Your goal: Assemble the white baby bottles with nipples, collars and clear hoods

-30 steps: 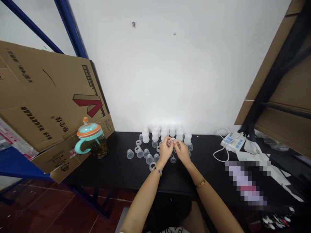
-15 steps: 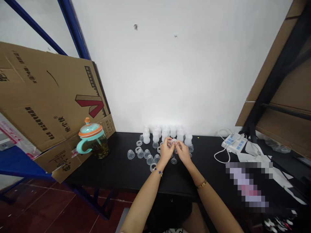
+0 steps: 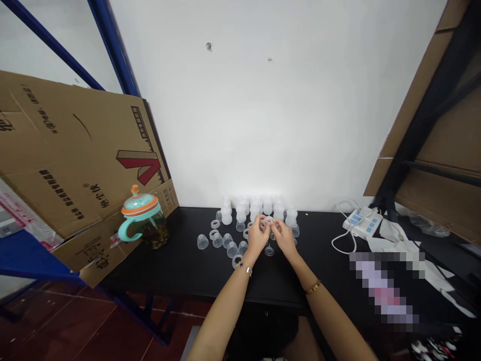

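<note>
Head camera caught your two hands meeting just above the black surface [image 3: 180,260], a little in front of the row of small white bottles [image 3: 255,208] along the wall. Your left hand [image 3: 257,235] and right hand [image 3: 282,236] had their fingers pinched together on one small clear ring-shaped piece [image 3: 269,220] — both sets of fingers were closed on its edges, and it was held up off the surface between them. It was too small to tell exactly how each fingertip sat on it.

Loose clear cups [image 3: 218,240] and rings lay scattered on the surface just left of your left hand, and another clear cup [image 3: 269,250] stood just below your hands. Well to the left, a jar with a teal and orange lid [image 3: 143,223] stood beside a tilted cardboard box [image 3: 75,165]. Off to the right, a white power strip [image 3: 363,221] with its cable lay near the wall — well apart from your hands.
</note>
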Action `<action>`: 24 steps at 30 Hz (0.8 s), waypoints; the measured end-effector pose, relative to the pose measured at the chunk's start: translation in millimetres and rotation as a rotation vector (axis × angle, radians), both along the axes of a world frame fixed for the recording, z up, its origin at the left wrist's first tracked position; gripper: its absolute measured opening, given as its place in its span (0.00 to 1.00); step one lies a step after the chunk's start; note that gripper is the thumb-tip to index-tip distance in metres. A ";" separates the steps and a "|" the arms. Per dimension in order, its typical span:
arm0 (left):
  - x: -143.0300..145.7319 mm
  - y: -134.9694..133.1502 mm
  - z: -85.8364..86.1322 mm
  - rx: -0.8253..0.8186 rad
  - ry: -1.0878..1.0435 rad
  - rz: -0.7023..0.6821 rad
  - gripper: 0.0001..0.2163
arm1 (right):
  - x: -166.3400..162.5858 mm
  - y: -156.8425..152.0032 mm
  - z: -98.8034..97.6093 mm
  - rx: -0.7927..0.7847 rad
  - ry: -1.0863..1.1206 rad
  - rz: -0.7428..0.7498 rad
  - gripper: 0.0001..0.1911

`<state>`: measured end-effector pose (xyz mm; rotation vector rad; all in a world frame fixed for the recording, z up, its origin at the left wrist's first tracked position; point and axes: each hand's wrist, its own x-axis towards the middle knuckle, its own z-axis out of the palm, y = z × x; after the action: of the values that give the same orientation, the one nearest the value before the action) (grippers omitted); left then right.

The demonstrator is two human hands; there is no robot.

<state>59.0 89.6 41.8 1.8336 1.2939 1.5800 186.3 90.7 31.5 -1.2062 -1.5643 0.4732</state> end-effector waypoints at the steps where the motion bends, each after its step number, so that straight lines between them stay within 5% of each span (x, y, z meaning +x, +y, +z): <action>1: -0.1 0.4 -0.4 0.000 0.000 -0.002 0.10 | -0.1 0.0 0.1 0.002 -0.003 -0.003 0.21; 24: -2.3 1.1 -2.3 -0.008 0.017 0.025 0.10 | 0.4 -1.0 -1.8 0.013 -0.183 -0.058 0.26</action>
<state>56.7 90.7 39.5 1.8364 1.3335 1.5729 186.7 89.7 29.7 -1.3114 -1.6788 0.3212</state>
